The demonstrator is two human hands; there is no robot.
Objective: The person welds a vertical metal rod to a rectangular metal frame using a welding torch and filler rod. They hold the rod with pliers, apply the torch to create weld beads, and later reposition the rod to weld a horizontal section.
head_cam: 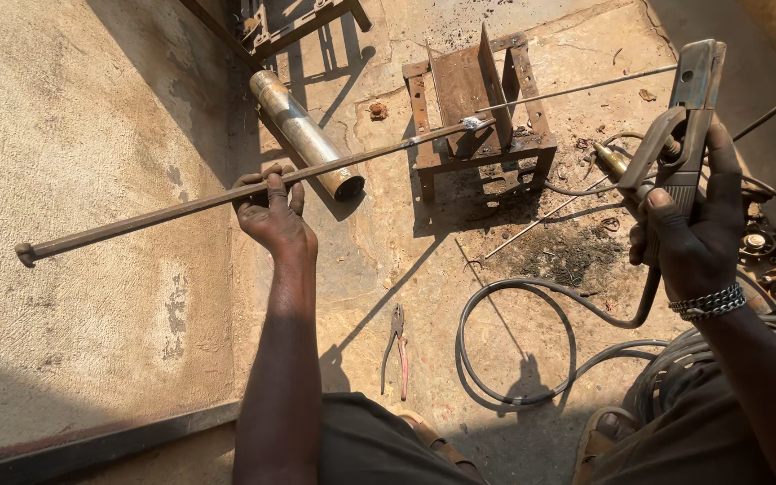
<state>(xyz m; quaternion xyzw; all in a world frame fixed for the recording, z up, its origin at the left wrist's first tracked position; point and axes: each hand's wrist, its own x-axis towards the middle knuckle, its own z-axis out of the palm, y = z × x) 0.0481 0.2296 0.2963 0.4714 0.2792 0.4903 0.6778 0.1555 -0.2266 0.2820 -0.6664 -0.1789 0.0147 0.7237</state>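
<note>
The left hand [271, 211] is clenched around the long steel rod [163, 208]: judged stiff, heavy, best gripped mid-length. The right hand [689, 233] is closed on the electrode holder [684, 117].

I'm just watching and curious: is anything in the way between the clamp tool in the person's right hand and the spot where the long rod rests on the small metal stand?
Nothing visible blocks it. The electrode holder in the right hand hangs above the floor, right of the metal stand. Only open air lies between it and the joint on the rod, which the left hand grips.
</note>
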